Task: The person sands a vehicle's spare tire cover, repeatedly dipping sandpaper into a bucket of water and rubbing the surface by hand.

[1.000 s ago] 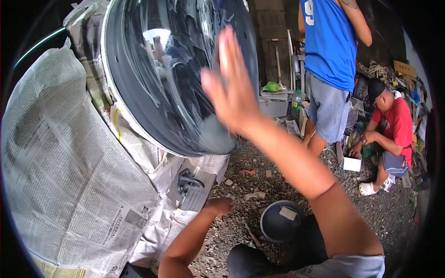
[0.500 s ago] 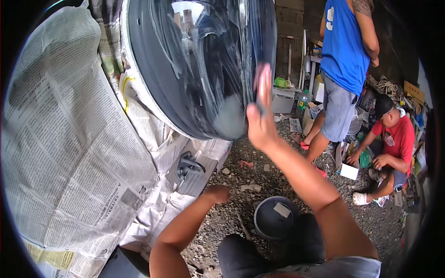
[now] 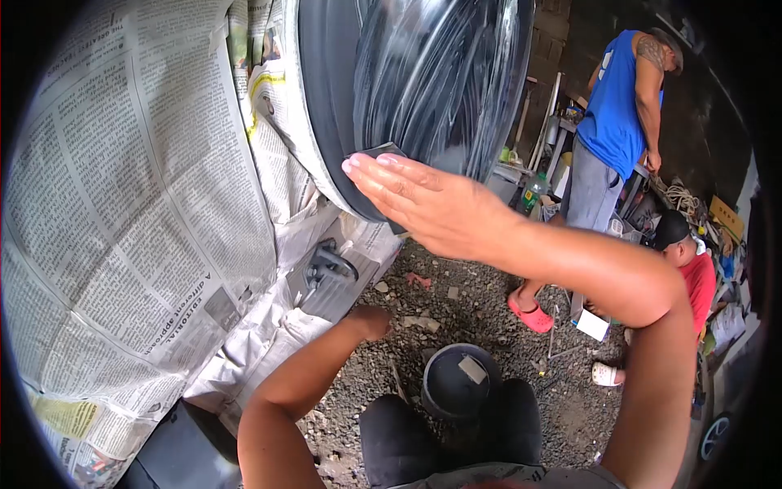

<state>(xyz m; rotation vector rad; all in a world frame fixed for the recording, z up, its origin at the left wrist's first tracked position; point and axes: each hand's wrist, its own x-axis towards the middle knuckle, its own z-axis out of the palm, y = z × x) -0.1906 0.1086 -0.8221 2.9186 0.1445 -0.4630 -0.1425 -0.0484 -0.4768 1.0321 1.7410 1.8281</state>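
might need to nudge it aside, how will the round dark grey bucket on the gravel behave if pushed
The round dark grey bucket may drag rather than glide, since it stands on loose, uneven grey gravel. That footing could also let it tip under a sharp shove. The pale rectangular block inside would probably shift, as nothing visible fastens it.

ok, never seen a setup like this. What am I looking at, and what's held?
No machine: one person's bare hands, filmed by a single head-worn camera looking forward and down. The right hand presses a thin dark piece against a streaked, glossy dark panel. The left hand is lower, near a curved grey fitting; whether it holds anything is unclear. Newspaper covers the surface at the picture's left. A dark bucket with a pale block in it stands on gravel. Two other people are in the background.
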